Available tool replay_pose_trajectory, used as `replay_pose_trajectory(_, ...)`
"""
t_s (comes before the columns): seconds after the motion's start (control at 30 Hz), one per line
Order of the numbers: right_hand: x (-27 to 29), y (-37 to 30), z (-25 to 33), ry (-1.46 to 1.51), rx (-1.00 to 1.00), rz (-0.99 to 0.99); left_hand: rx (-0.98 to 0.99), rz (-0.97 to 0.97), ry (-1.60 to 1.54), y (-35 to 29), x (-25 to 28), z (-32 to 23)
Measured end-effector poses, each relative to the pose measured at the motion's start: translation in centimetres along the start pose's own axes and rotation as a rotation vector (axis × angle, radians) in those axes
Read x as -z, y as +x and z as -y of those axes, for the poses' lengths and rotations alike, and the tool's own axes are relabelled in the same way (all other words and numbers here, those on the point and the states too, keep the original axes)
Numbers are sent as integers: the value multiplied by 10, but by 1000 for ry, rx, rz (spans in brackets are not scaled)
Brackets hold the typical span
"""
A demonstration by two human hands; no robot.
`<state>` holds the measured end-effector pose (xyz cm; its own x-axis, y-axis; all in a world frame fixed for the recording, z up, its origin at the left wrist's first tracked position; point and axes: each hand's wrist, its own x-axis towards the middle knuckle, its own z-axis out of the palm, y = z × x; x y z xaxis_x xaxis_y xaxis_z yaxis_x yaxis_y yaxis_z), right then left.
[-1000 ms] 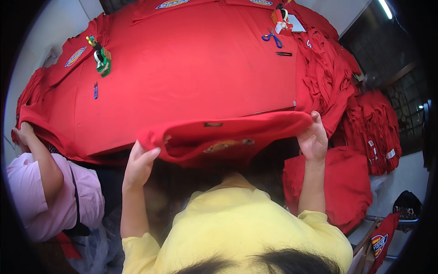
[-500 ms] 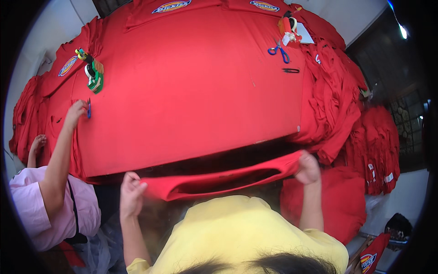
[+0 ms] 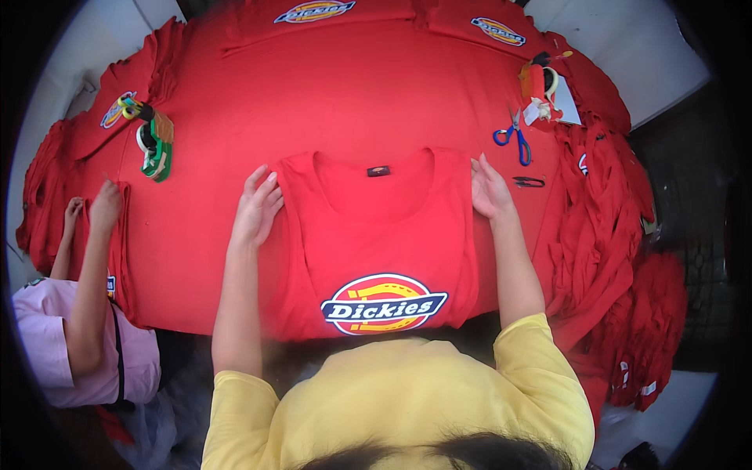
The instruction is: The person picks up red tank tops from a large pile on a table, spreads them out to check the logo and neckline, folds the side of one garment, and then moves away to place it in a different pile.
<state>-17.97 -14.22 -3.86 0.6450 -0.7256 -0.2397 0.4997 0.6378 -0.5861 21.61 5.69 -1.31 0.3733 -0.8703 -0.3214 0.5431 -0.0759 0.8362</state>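
A red sleeveless top [image 3: 372, 235] lies front up on the red-covered table, its wide neckline towards the far side. A dark label shows inside the collar, and a large logo print sits low on the chest. The top's lower part hangs over the near edge, out of sight. At its left shoulder edge is my left hand [image 3: 258, 207], fingers stretched out and a little apart. Against the opposite shoulder edge rests my right hand [image 3: 490, 189], its fingers also extended. Neither hand grips the cloth.
Blue-handled scissors [image 3: 514, 138] and small black thread snips [image 3: 529, 182] lie right of the top. Tape dispensers, one green [image 3: 157, 153] and one red [image 3: 540, 90], stand farther back. Red garments [image 3: 591, 227] are heaped right. A co-worker [image 3: 86, 337] handles red cloth at left.
The top, held stretched between both hands at the near edge, now lies flat on the table. Both hands moved away from me and opened. The co-worker's hand left the blue tool.
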Motion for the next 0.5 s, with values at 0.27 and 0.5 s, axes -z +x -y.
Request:
replay_pose_trajectory(0.27, -25, 28, 19, -284, -222, -192, 419, 180, 56, 45, -40, -22)
replay_pose_trajectory(0.5, -5, 122, 85, -132, -106, -59, 149, 66, -161, 130, -7, -56)
